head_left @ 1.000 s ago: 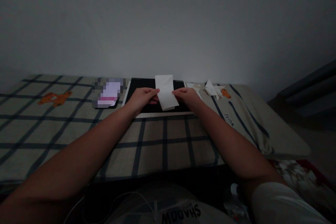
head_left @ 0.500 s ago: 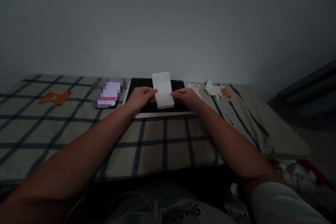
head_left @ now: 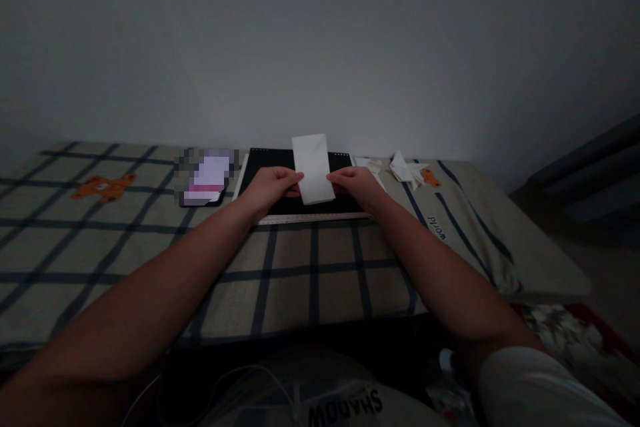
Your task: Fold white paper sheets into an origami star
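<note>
Paper, white and folded into a tall strip, is being held up at the centre of the frame. The left hand is pinching its left edge between thumb and fingers, and the right hand is pinching its right edge the same way, so the two hands are staying apart with the strip between them. Behind and below it, a black pad is lying flat, with a pale ruler-like strip running along its near edge. Right of centre, folded white pieces are resting near a small orange print. Left of centre, a phone is lying partly pixelated, and farther left an orange animal print is showing on the checked cloth. A grey wall is filling the upper frame. At the lower right, a clear bottle is standing out dimly beside the sleeve.
</note>
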Demonstrator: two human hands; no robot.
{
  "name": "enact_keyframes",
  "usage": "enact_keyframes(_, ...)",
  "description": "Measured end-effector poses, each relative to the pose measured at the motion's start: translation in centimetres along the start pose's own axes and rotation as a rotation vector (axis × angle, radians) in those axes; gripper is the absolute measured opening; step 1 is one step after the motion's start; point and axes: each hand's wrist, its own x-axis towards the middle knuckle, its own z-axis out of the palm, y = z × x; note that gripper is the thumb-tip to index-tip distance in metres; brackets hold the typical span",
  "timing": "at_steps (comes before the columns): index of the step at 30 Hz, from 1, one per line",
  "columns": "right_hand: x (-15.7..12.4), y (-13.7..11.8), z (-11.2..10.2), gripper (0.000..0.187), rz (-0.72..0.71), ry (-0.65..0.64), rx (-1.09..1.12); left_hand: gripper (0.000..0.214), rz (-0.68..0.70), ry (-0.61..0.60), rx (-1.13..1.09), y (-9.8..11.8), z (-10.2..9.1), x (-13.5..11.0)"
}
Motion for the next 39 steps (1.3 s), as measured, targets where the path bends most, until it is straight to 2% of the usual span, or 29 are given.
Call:
enact_keyframes(6, -0.24, -0.28, -0.01, 0.011, 0.034, -0.1, 0.005, 0.015, 0.078, 0.083, 0.046, -0.38, -0.19, 0.4)
enact_keyframes(8, -0.36, -0.46, -0.03, 0.011, 0.02, -0.098, -0.029, 0.016, 0.083, 0.085, 0.028, -0.31, -0.2, 0.37)
enact_keyframes(13, -0.09, -0.18, -0.33, 0.012, -0.042, 0.006, -0.085, 0.019, -0.001, -0.01, -0.008, 0.11, -0.02, -0.02)
enact_keyframes(17, 0.18, 0.03, -0.36, 0.013, -0.042, 0.027, -0.071, 0.014, -0.041, -0.056, -0.023, 0.14, 0.17, -0.14)
enact_keyframes(22, 0.08, -0.23, -0.14, 0.011, -0.028, 0.016, -0.056, 0.012, -0.009, 0.005, -0.019, 0.07, 0.19, -0.08)
enact_keyframes(27, -0.02, -0.19, -0.38, 0.019, -0.042, -0.075, -0.085, 0.015, 0.034, 0.08, 0.036, 0.29, 0.2, -0.31)
enact_keyframes(29, -0.12, -0.24, -0.41, 0.018, -0.041, -0.067, -0.111, 0.014, 0.04, 0.088, 0.032, 0.34, 0.26, -0.36)
enact_keyframes(32, -0.19, -0.3, -0.39, 0.016, -0.054, -0.021, -0.116, 0.011, 0.016, 0.046, -0.004, 0.3, 0.28, -0.3)
enact_keyframes(37, 0.04, -0.11, -0.55, 0.016, -0.058, 0.015, -0.093, 0.011, -0.069, -0.131, -0.014, 0.08, 0.12, -0.16)
enact_keyframes(39, 0.09, -0.13, -0.59, 0.015, -0.048, 0.004, -0.08, 0.009, -0.068, -0.158, -0.031, 0.02, 0.1, -0.14)
